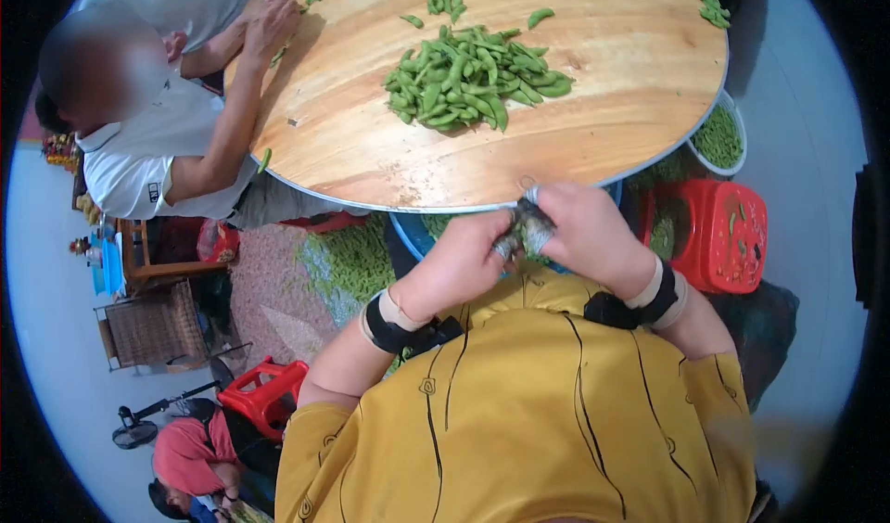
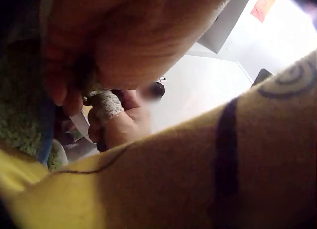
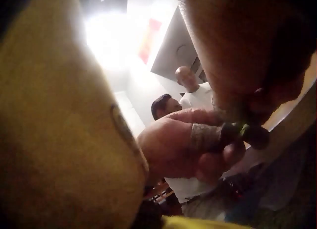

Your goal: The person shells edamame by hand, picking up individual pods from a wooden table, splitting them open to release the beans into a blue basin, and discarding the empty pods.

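Both hands meet just past the near rim of the round wooden table (image 1: 575, 143), over a blue basin (image 1: 405, 237) with green beans in it. My left hand (image 1: 459, 263) pinches a small green soybean pod (image 3: 244, 130), mostly covered by fingers. Against it, the fingertips of my right hand (image 1: 593, 235) grip the same pod from the other side. Grey-white wrapping (image 2: 109, 105) and dark coverings surround some fingers and thumbs. A heap of green soybean pods (image 1: 468, 78) lies on the tabletop beyond the hands.
Across at the left, a person in a white shirt (image 1: 130, 175) works at the table edge. At right stand a white tub (image 1: 739, 157) of shelled beans and a red stool (image 1: 732, 231). Beans cover the floor sheet (image 1: 348, 268) at left. Another person (image 1: 195, 453) sits farther off.
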Demonstrator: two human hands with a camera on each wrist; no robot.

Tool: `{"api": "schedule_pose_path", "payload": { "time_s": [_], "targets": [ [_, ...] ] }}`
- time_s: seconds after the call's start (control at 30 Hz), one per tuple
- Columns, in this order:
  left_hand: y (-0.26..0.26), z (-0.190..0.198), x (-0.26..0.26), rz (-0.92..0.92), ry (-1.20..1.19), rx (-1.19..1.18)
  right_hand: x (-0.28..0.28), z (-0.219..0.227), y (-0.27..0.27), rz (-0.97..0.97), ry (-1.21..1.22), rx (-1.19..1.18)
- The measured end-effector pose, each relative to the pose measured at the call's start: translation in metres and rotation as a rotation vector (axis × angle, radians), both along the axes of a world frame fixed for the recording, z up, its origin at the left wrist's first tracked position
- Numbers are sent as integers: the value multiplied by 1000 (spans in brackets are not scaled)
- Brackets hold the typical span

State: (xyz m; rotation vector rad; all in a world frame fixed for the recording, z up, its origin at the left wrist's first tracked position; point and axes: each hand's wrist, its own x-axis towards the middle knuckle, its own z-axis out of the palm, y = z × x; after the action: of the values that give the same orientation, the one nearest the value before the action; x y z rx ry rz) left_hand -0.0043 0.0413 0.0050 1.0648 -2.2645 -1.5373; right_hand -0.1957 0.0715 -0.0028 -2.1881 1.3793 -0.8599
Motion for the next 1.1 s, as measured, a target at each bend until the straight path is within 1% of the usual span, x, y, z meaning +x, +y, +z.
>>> {"api": "schedule_pose_path", "payload": {
  "time_s": [0.03,0.07,0.13,0.2,0.23,0.27,0.33,0.37,0.4,0.47,0.5,0.53,0.57,0.6,0.63,0.67,0.7,0.73,0.8,0.83,0.87,0.93,0.97,1.0,1.03,1.07,1.1],
  "targets": [
    [2,-5,3,-2,36,-102,4,1,5,-38,66,55],
    [4,-5,7,15,32,-96,7,2,10,-79,131,110],
    [7,4,15,113,-3,96,7,1,14,-70,163,91],
    [9,-6,24,243,-43,81,3,-6,17,-23,183,118],
    [9,-13,29,297,-61,58,4,-3,19,-21,181,132],
    [10,-18,31,300,-59,55,5,1,20,-18,182,128],
    [11,-20,30,205,-173,-208,9,7,21,-33,138,109],
    [12,-20,27,185,-123,-226,11,5,17,-39,78,67],
    [11,-14,23,190,-119,-227,11,1,16,-34,83,65],
    [7,-1,17,34,80,-404,12,-4,13,1,-78,216],
    [6,2,13,1,155,-386,11,-2,12,6,-73,214],
    [4,7,13,7,158,-387,8,2,12,61,-250,335],
    [1,15,14,-90,201,-239,4,5,12,115,-427,457],
    [-1,21,13,-189,243,-89,0,7,12,116,-423,460],
    [-2,25,13,-187,246,-86,-5,8,11,175,-632,779],
    [-2,28,12,-179,269,200,-8,9,10,232,-840,1099],
    [-2,28,13,-169,288,487,-4,9,12,196,-940,1093],
    [-1,24,14,-167,293,491,-2,8,11,194,-936,1098],
    [1,13,20,-21,386,595,2,6,10,64,-957,976],
    [0,15,26,-43,355,525,0,6,7,109,-928,1001],
    [0,13,35,-36,352,529,3,5,7,113,-931,1007],
    [0,3,59,10,156,55,10,1,5,73,-480,599],
    [0,0,73,29,-85,-108,9,-4,5,75,-482,598],
    [0,-1,86,47,-326,-271,8,-12,4,86,-201,426],
    [2,4,94,88,-577,-337,7,-18,4,93,77,252],
    [4,3,104,87,-711,-453,8,-21,4,95,76,253],
    [0,8,102,137,-600,-481,8,-23,3,91,58,288]
  ]
}}
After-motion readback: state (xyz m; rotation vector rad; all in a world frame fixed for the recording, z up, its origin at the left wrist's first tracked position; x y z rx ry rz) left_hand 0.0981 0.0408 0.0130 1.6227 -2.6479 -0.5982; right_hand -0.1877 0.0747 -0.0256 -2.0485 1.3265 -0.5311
